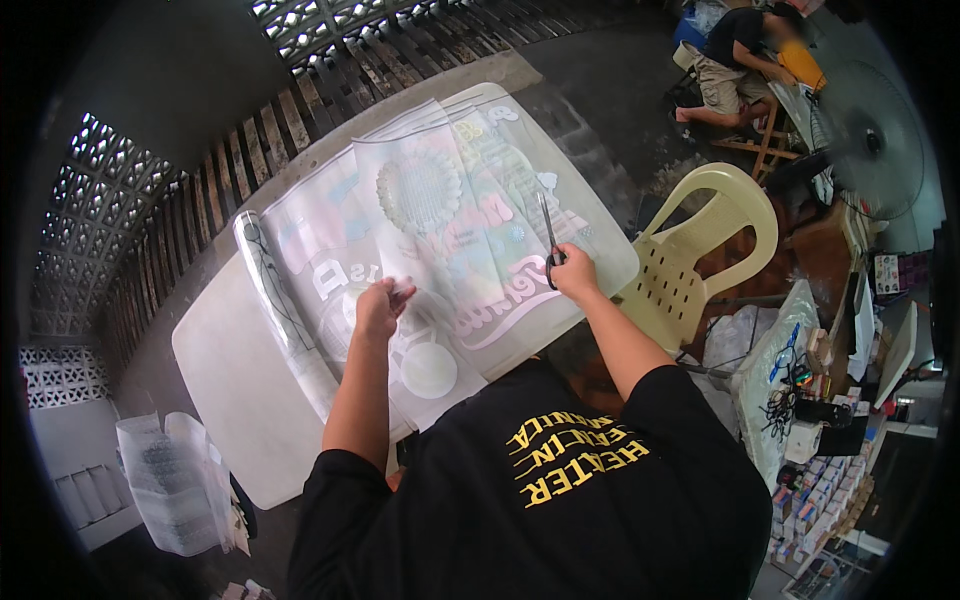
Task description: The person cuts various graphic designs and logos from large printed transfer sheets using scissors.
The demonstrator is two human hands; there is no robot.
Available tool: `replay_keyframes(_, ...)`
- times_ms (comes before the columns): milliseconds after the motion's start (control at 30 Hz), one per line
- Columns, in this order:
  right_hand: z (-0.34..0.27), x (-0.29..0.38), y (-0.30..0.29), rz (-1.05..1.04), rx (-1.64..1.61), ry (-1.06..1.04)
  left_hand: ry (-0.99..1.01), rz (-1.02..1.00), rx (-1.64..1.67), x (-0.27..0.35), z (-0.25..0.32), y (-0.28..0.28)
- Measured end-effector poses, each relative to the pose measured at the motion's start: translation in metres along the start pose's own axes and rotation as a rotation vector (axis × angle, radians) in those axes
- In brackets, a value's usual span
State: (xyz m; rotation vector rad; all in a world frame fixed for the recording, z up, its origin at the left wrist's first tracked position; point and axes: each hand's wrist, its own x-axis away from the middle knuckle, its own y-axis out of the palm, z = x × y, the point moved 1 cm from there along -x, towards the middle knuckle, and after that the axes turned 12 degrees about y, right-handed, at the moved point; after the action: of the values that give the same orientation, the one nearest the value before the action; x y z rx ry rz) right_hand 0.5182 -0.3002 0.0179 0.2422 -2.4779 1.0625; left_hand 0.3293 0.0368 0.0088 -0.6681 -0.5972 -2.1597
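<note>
Printed translucent film sheets (420, 232) lie overlapping on a white plastic table (225, 375) before me. Pastel patches, lettering and a round scalloped shape show on them. My left hand (379, 309) pinches the near edge of the upper sheet, which is blurred around the fingertips. In my right hand (576, 274) is a pair of scissors (546, 217) with dark handles, held above the right part of the sheets. Their blades point away from me and look almost together. A roll of clear film (277, 292) lies along the sheets' left side.
A cream plastic chair (697, 240) stands against the table's right end. Beyond it are a fan (874, 142) and a seated person (739, 67). Stacked small boxes (821, 487) and tangled cords (780, 409) are at right. Translucent rolled sheets (172, 480) stand at lower left.
</note>
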Motion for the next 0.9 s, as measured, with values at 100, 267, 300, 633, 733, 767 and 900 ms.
replay_keyframes(100, -0.023, 0.007, 0.005, 0.120, 0.043, -0.082, 0.055, -0.050, -0.248, 0.018, 0.006, 0.013)
replay_keyframes(267, -0.046, -0.006, -0.014, 0.202, -0.095, -0.135, 0.267, -0.004, -0.109, 0.004, 0.025, 0.004)
replay_keyframes(300, -0.039, -0.006, -0.019, 0.213, -0.113, -0.122, 0.254, -0.004, -0.097, 0.003, 0.024, 0.002)
replay_keyframes(633, 0.043, -0.004, -0.073, 0.082, -0.822, 0.202, 0.946, 0.260, -1.153, 0.055, -0.002, -0.008)
replay_keyframes(733, 0.052, 0.009, -0.088, 0.105, -1.154, 0.250, 0.282, -0.352, -1.005, 0.077, -0.040, -0.019)
replay_keyframes(767, 0.061, 0.015, -0.092, 0.092, -1.193, 0.272, 0.047, -0.567, -0.811, 0.086, -0.059, -0.016)
replay_keyframes(900, 0.094, 0.046, -0.087, 0.014, -1.214, 0.365, -0.076, -0.895, -0.608, 0.120, -0.099, 0.030)
